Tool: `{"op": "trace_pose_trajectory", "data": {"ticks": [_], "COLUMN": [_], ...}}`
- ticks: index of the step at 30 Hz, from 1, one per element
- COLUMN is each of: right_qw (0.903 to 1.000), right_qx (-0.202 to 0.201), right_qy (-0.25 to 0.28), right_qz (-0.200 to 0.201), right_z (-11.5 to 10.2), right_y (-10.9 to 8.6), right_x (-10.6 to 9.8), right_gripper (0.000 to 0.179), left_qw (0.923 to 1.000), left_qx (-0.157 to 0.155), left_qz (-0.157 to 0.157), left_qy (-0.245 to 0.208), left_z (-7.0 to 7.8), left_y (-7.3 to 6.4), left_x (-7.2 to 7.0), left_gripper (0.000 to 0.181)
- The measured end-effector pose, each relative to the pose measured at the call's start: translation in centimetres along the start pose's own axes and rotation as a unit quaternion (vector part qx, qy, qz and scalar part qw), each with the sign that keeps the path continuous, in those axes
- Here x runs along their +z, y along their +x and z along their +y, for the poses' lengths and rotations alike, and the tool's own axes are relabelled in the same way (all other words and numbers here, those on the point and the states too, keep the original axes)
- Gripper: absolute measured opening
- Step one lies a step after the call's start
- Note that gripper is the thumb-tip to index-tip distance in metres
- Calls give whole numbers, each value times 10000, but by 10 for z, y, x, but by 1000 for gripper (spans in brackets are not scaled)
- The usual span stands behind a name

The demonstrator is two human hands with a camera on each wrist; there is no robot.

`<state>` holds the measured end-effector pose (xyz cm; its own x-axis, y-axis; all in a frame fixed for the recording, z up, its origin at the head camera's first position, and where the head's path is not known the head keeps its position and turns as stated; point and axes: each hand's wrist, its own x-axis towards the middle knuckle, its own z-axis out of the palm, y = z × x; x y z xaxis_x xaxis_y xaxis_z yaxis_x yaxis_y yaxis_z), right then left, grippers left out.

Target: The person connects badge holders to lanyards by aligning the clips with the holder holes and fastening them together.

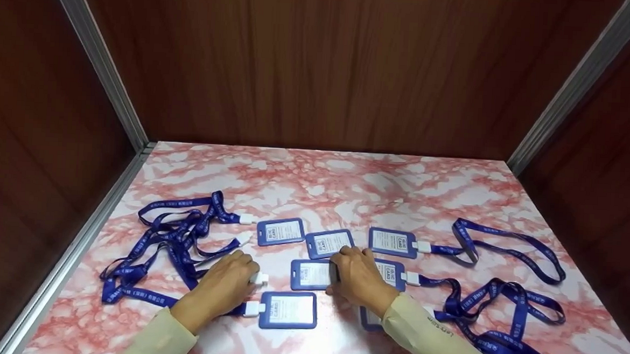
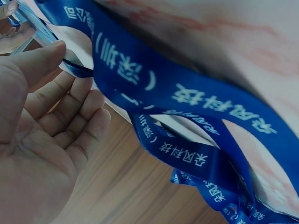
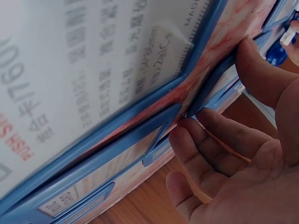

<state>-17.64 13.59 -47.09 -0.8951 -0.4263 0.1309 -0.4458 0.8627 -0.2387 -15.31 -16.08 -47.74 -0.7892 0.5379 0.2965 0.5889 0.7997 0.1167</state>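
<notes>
My left hand [image 1: 223,280] pinches the white clip [image 1: 259,278] at the end of a blue lanyard. In the left wrist view its thumb and forefinger meet at the lanyard [image 2: 126,70], whose printed strap runs off to the right. My right hand [image 1: 362,279] grips the right end of a blue-framed badge holder [image 1: 310,275], thumb on the near edge. The slotted left end of this holder points toward the white clip, a short gap between them. The right wrist view shows the thumb and fingertips on the holder's frame [image 3: 212,86].
Two loose badge holders, one left [image 1: 280,232] and one right [image 1: 329,243], lie farther back. A holder with its clip [image 1: 288,310] lies in front. Tangled lanyards [image 1: 179,245] cover the left. Several holders with lanyards [image 1: 502,305] lie right. Wooden panels [image 1: 321,64] enclose the marbled table [image 1: 325,183].
</notes>
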Motion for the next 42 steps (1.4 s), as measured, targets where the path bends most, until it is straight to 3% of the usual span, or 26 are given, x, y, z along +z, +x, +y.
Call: {"op": "trace_pose_trajectory", "data": {"ticks": [20,28,42], "right_qw": [9995,9998,9996], "right_qx": [169,58,110], "right_qy": [216,202,228], "right_qz": [-152,-29,-87], "right_z": [0,1,0], "right_y": [1,-1,1], "right_x": [1,1,2], "right_gripper": [52,50,52], "left_qw": [9992,9994,9990], "left_qx": [31,-20,115], "left_qz": [-370,-276,-393], "left_qy": [-155,-184,-192], "left_z": [12,13,14], "left_y": [17,23,34], "left_x": [8,11,14], "left_gripper": [17,19,18]}}
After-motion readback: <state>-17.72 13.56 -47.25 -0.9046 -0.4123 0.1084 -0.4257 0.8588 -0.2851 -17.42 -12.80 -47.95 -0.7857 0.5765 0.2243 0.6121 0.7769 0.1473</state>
